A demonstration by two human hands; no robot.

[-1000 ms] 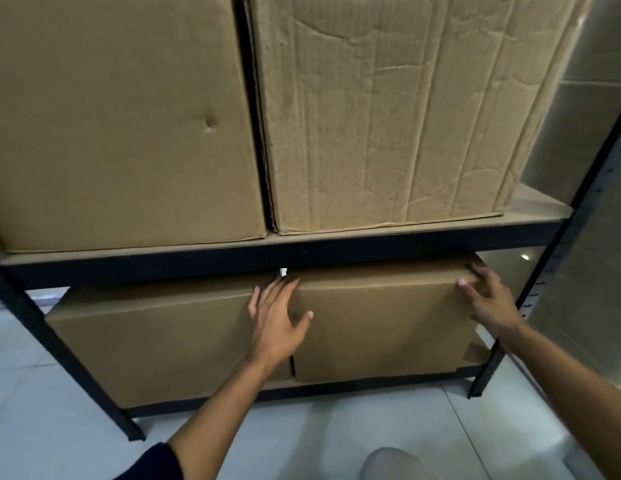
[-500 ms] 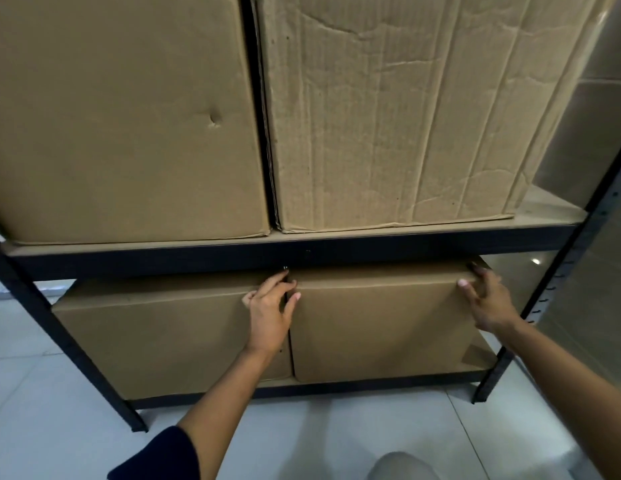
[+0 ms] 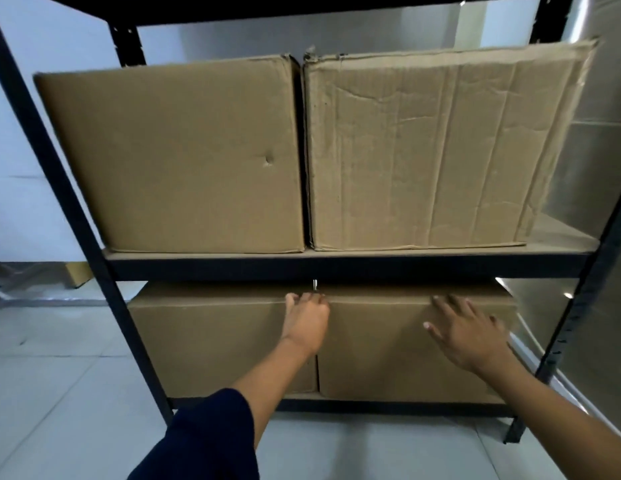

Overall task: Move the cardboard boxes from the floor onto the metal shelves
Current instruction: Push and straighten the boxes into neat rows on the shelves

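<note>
A black metal shelf rack (image 3: 337, 268) holds cardboard boxes on two levels. On the bottom level a lower left box (image 3: 215, 348) and a lower right box (image 3: 388, 362) stand side by side, touching. My left hand (image 3: 307, 320) rests at the seam between them, its fingertips on the top front edge. My right hand (image 3: 465, 332) lies with spread fingers against the front of the lower right box. On the middle level stand an upper left box (image 3: 174, 157) and a creased upper right box (image 3: 423, 150).
The rack's black posts (image 3: 59, 188) frame both sides, and another shelf beam crosses above the upper boxes. A shiny grey wall (image 3: 607, 168) stands close on the right. Pale floor tiles (image 3: 52, 393) spread to the left and front. A cardboard piece (image 3: 78, 273) lies far left.
The view has pulled back and risen, showing the tops of the upper boxes. My right hand slid from the lower right box's top right corner to its front face. My left hand stays at the seam.
</note>
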